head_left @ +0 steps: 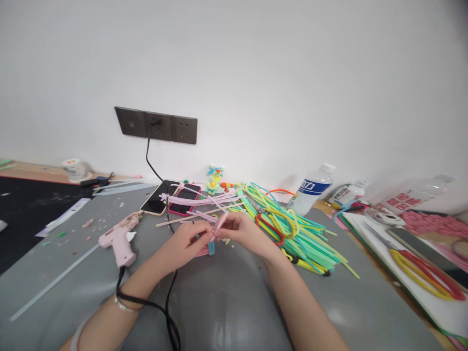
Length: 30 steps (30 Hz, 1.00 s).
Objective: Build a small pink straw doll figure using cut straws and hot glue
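Near the middle of the grey mat, my left hand (189, 243) pinches a small piece made of pink pipe cleaners with a blue part (211, 248) at its lower end. My right hand (245, 234) is closed in a pinch on a light pink pipe cleaner (221, 220), whose end sticks up between the hands. The fingertips of both hands nearly meet and hide the join. Just beyond them lies a bundle of pink pipe cleaners (204, 200). Beside my right hand is a large heap of green, yellow and blue pipe cleaners (310, 243).
A pink glue gun (121, 243) lies at left, its black cord (146, 301) crossing near my left forearm. Two phones (155, 199) lie behind. Red-handled pliers (269, 228) rest on the heap. A bottle (312, 189) leans near the wall; scissors (420, 273) lie on papers at right.
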Motion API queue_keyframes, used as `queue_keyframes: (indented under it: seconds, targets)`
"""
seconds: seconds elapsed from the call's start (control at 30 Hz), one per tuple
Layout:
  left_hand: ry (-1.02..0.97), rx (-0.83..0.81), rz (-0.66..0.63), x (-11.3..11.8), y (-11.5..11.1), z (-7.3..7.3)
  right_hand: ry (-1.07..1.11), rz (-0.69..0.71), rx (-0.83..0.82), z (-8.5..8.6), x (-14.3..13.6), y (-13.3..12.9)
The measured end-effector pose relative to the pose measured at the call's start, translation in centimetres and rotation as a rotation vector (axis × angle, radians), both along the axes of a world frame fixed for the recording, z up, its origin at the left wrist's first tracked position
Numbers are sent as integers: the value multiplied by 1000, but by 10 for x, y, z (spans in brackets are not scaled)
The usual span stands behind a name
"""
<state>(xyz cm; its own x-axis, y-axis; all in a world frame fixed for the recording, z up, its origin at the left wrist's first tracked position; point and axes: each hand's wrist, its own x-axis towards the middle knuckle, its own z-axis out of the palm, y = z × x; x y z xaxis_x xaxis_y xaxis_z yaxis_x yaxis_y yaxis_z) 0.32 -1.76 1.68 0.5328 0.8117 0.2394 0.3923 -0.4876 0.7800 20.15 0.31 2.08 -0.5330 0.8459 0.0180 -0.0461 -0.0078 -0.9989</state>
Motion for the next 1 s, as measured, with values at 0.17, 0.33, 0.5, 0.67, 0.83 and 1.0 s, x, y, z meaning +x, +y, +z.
queue_keyframes:
  seconds: [0.17, 0.33, 0.5, 0.67, 0.83, 1.0]
  targets:
    - [21, 65, -31, -3, -1, 0, -15, -31, 34, 1, -2, -1]
    - [-21, 19, -29, -1, -4, 1, -32, -36, 40, 3, -3, -3]
    - [-103, -21, 34, 1, -3, -2, -54, -122, 64, 2, -7, -3]
    - [-70, 59, 108, 0, 2, -6, -42, -183, 110, 1, -9, -2]
    - [-59, 110, 133, -2, 2, -5, -57, -110, 86, 1, -4, -1]
    - [-170, 0, 86, -1, 0, -1, -18, -82, 8, -1, -1, 0]
